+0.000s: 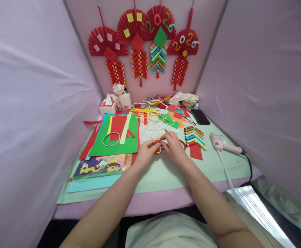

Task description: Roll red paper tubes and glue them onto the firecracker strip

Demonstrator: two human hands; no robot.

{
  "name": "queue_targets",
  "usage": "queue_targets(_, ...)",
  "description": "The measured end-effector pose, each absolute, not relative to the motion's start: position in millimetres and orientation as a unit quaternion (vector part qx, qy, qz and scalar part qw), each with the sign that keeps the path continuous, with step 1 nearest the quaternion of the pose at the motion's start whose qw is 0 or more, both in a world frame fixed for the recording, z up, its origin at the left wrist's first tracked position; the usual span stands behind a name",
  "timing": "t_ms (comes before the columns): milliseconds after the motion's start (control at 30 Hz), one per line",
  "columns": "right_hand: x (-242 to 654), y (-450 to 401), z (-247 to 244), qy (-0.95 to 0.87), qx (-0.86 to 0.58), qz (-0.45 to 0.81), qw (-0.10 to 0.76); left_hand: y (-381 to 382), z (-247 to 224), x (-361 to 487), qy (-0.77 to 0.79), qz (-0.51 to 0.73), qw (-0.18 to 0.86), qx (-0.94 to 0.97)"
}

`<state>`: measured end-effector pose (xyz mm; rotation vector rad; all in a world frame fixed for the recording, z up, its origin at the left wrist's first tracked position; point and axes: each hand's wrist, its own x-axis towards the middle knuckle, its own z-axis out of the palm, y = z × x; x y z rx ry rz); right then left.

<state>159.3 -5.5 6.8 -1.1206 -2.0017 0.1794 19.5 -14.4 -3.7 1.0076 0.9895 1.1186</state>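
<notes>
Over the middle of the table, my left hand (148, 151) is closed, its fingers pinching a small red paper roll (158, 150) with yellow ends. My right hand (173, 144) is closed too, with its fingertips at the same roll. A thin grey tip pokes out above the right fingers; what it belongs to I cannot make out. Part of a red ring shows just right of that hand. Farther right lie joined coloured paper rolls (193, 135) in a V-shaped row, beside a red paper piece (196, 151).
A pink glue gun (224, 144) with its cord lies at right, near a black phone (201, 117). Stacked coloured paper (127, 144) with a metal ring (111, 139) is at left. Behind are paper scraps, a tissue box (108, 106) and a bowl (190, 100). Red fan decorations (160, 20) hang above.
</notes>
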Motion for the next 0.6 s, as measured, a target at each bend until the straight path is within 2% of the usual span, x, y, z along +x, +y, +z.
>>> queue_targets(300,159.9,-5.5,7.0,-0.789,-0.431,0.079,0.431,-12.5,-6.7,17.9,0.426,0.483,0.627,0.439)
queue_targets(600,159.3,-6.1,8.8,-0.785,-0.433,0.079,0.437,-15.2,-1.5,16.9,0.403,0.477,0.685,0.376)
